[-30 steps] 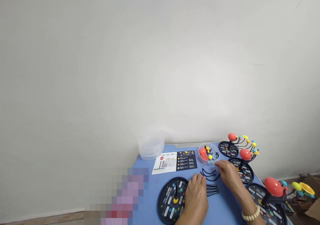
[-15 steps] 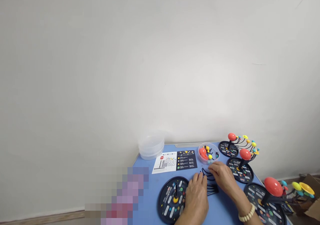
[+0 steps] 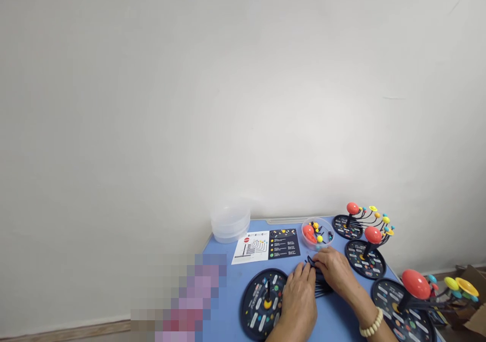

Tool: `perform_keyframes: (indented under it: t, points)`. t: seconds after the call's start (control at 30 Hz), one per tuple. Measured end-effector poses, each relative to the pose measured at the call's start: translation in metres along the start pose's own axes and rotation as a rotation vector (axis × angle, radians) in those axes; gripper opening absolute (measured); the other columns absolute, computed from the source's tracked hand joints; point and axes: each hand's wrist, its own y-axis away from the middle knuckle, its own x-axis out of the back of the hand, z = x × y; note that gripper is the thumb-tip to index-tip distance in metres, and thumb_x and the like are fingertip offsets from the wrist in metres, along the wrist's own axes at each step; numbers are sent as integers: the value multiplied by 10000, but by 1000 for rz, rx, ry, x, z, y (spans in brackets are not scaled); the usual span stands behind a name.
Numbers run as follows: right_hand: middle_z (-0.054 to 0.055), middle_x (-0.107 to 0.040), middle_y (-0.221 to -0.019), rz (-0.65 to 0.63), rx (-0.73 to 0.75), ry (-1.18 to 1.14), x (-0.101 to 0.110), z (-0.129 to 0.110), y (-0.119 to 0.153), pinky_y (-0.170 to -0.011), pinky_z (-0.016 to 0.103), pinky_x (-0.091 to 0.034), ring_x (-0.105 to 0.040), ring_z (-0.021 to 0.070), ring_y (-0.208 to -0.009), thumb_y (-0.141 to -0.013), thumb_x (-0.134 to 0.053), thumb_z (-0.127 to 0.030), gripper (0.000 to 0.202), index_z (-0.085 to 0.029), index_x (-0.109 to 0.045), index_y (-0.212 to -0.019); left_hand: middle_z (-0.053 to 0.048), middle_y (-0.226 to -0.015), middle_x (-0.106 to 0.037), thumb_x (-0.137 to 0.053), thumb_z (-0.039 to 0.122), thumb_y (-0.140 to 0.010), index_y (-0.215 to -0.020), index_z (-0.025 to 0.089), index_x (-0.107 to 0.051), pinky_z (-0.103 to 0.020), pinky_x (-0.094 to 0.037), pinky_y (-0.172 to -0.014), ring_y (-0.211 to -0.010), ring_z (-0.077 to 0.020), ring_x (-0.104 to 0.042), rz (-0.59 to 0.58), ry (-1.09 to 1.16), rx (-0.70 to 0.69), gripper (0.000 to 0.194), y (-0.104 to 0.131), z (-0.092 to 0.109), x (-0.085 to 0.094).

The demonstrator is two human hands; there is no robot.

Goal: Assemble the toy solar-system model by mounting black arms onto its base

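Note:
My left hand (image 3: 299, 299) lies with its fingers stretched out beside the right edge of a round black base (image 3: 261, 316), which has a short upright post and a yellow crescent. Its fingertips are close to a bunch of thin black curved rods (image 3: 322, 287) on the table. My right hand (image 3: 336, 271), with a beaded bracelet at the wrist, has its fingers bent and closed on the curved ends of these rods. Both hands partly cover the rods, so how many fingers touch them is hidden.
A printed instruction sheet (image 3: 250, 248) lies behind the base on the blue table (image 3: 224, 281). Stacked clear tubs (image 3: 230, 225) stand at back left. A clear bowl (image 3: 304, 242) holds colourful parts. Along the right stand assembled planet models (image 3: 415, 284); cardboard (image 3: 471, 291) lies beyond.
My right hand has moved down and slightly left onto the curved rods, which now sit closer together under its fingers. My left hand has stayed in almost the same place.

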Motion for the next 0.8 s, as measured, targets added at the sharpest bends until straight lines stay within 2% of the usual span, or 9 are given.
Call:
perform_keyframes:
  t: [0.13,0.33,0.47,0.7,0.8]
  points:
    - [69,-736,-966,7,-3,7,1,-1,0,-769,259,-434,-649,215,-935,-888,-503,-145,241,-207,-736,-889,-136,-1405,-544,-425,58,-821,-1359,127,-538,-476,-357,-1095,-1331,-322,-435,29,5,-19,554,0,-1,-2]
    - [72,-731,-969,-21,-26,28,2,-2,1,-780,259,-433,-648,218,-956,-865,-490,-105,265,-204,-734,-895,-153,-1426,-520,-400,59,-838,-1366,78,-523,-477,-344,-1110,-1347,-334,-413,-5,0,-3,543,0,2,4]
    - [75,-729,-958,-17,-31,36,1,0,1,-767,260,-435,-650,219,-945,-858,-489,-99,270,-208,-734,-890,-135,-1417,-534,-410,66,-832,-1358,110,-535,-471,-357,-1096,-1337,-325,-427,14,-13,-9,542,0,1,0]
    - [64,-737,-951,17,-10,15,-4,6,2,-763,252,-439,-655,212,-940,-839,-464,-73,316,-223,-739,-881,-140,-1393,-556,-426,78,-859,-1321,113,-564,-480,-372,-1084,-1319,-324,-452,55,-11,-9,483,-3,-3,-11]
    - [62,-739,-913,91,12,-6,-7,11,3,-752,259,-454,-663,210,-900,-857,-451,-102,317,-225,-744,-868,-147,-1394,-552,-386,104,-914,-1305,104,-569,-477,-370,-1091,-1326,-316,-447,110,4,-14,432,-1,-1,-10]
